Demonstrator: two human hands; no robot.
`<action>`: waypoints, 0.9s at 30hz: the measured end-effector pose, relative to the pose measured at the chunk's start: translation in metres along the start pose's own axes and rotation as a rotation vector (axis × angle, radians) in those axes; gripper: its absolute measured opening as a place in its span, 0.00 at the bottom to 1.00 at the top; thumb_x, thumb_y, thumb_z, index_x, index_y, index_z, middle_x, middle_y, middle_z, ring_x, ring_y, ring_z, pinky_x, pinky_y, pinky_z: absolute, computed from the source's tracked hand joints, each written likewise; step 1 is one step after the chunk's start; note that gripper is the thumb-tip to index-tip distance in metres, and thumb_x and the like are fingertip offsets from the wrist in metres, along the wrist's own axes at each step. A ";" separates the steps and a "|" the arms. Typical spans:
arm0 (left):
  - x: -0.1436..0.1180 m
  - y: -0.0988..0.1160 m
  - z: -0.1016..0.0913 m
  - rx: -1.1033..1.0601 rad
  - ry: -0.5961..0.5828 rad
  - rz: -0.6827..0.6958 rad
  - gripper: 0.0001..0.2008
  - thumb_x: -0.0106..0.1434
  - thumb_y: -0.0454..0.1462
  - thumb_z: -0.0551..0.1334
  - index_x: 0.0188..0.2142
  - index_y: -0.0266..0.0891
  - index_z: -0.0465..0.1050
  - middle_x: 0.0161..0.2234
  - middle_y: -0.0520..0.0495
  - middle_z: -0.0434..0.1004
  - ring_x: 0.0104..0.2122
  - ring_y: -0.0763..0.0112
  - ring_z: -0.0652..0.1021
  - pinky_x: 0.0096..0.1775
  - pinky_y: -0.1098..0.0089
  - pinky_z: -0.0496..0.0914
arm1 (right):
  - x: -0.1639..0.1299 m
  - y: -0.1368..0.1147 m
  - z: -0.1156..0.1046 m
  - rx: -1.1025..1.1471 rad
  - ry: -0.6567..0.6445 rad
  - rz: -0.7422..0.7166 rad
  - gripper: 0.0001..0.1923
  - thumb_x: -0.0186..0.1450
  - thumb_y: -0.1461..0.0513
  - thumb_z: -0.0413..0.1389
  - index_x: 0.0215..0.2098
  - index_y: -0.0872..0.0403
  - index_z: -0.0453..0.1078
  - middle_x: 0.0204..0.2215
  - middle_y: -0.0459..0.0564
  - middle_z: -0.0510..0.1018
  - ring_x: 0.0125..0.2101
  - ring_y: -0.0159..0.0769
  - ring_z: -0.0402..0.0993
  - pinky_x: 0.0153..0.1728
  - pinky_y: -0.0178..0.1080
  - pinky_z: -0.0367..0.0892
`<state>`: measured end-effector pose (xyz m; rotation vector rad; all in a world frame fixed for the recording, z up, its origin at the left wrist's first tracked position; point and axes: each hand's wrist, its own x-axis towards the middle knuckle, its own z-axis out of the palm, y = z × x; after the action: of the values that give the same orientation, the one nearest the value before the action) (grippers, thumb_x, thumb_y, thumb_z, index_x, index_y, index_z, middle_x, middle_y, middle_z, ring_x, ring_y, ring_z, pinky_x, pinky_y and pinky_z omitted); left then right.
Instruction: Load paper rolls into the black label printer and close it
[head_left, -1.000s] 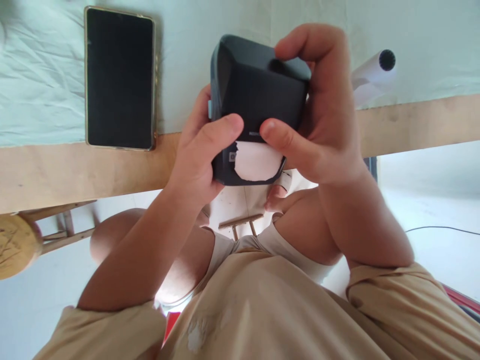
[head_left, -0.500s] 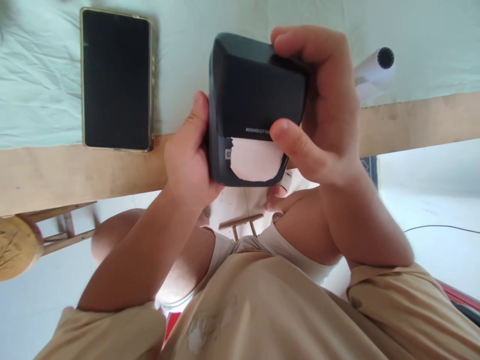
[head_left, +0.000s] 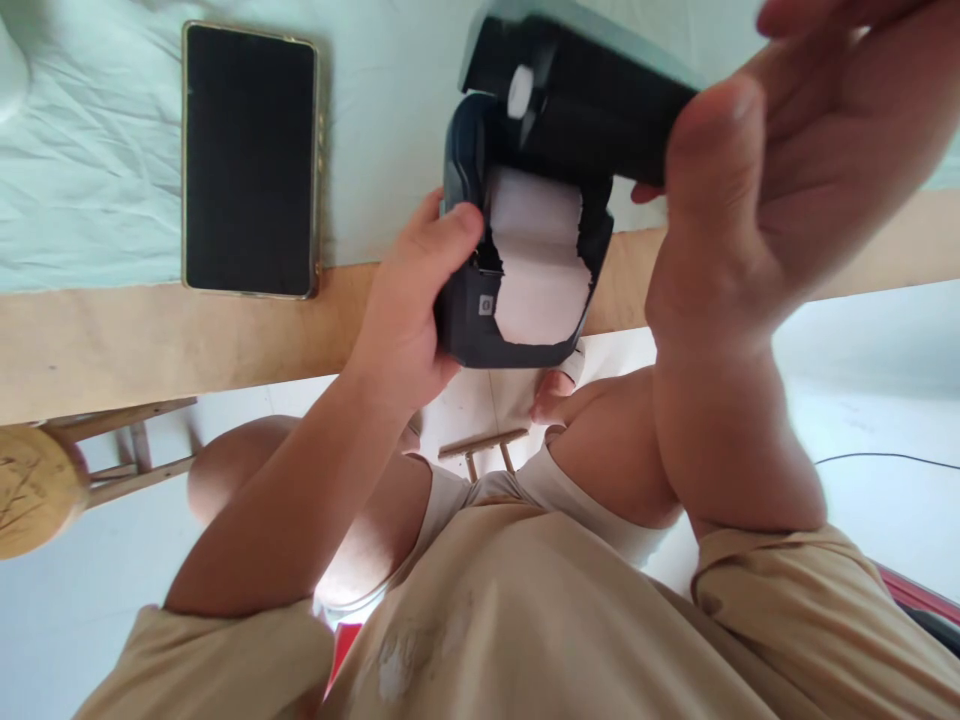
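Observation:
A black label printer (head_left: 465, 320) is held up over the table's front edge. My left hand (head_left: 405, 300) grips its left side, thumb on top and the other fingers hidden behind. The printer's lid (head_left: 622, 110) is swung up, its underside showing with a white round part (head_left: 520, 92). Inside lies a roll of white label paper (head_left: 536, 205); its torn-edged strip (head_left: 544, 295) hangs over the printer's front. My right hand (head_left: 795, 170) is at the lid's right edge, thumb against it, other fingers spread apart and partly out of frame.
A tablet (head_left: 250, 160) in a clear case lies on the green cloth (head_left: 375, 130) to the left. The table's wooden edge (head_left: 150, 350) runs across the view. A wooden stool (head_left: 37, 490) stands at lower left, and a thin cable (head_left: 885, 455) lies at the right.
The printer's lid has gone from closed to raised, uncovering the paper roll. My right hand has moved up and right with its fingers spreading, while my left thumb has come onto the printer's top.

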<state>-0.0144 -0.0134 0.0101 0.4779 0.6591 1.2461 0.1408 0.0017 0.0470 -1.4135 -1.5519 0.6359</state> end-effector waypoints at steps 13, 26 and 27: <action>-0.002 0.000 -0.006 0.126 -0.103 -0.095 0.09 0.63 0.40 0.64 0.41 0.38 0.75 0.30 0.50 0.74 0.29 0.74 0.75 0.29 0.76 0.71 | -0.008 -0.007 -0.007 -0.621 -0.240 -0.475 0.09 0.65 0.61 0.53 0.39 0.47 0.75 0.41 0.45 0.81 0.40 0.41 0.76 0.37 0.43 0.67; -0.002 0.000 -0.006 0.059 -0.108 -0.149 0.07 0.62 0.39 0.65 0.39 0.39 0.73 0.27 0.51 0.74 0.24 0.74 0.75 0.22 0.75 0.71 | -0.004 -0.009 -0.018 -0.412 -0.356 -0.261 0.20 0.50 0.62 0.66 0.42 0.47 0.70 0.31 0.40 0.78 0.17 0.22 0.55 0.21 0.35 0.53; -0.002 0.000 -0.007 0.059 -0.096 -0.141 0.08 0.62 0.40 0.65 0.39 0.39 0.73 0.28 0.51 0.74 0.24 0.74 0.76 0.22 0.75 0.71 | -0.005 -0.009 -0.019 -0.298 -0.350 -0.254 0.21 0.49 0.62 0.67 0.41 0.47 0.70 0.32 0.41 0.78 0.16 0.21 0.53 0.18 0.35 0.50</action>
<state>-0.0192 -0.0156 0.0053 0.5281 0.6389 1.0669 0.1529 -0.0086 0.0618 -1.3334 -2.1365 0.5326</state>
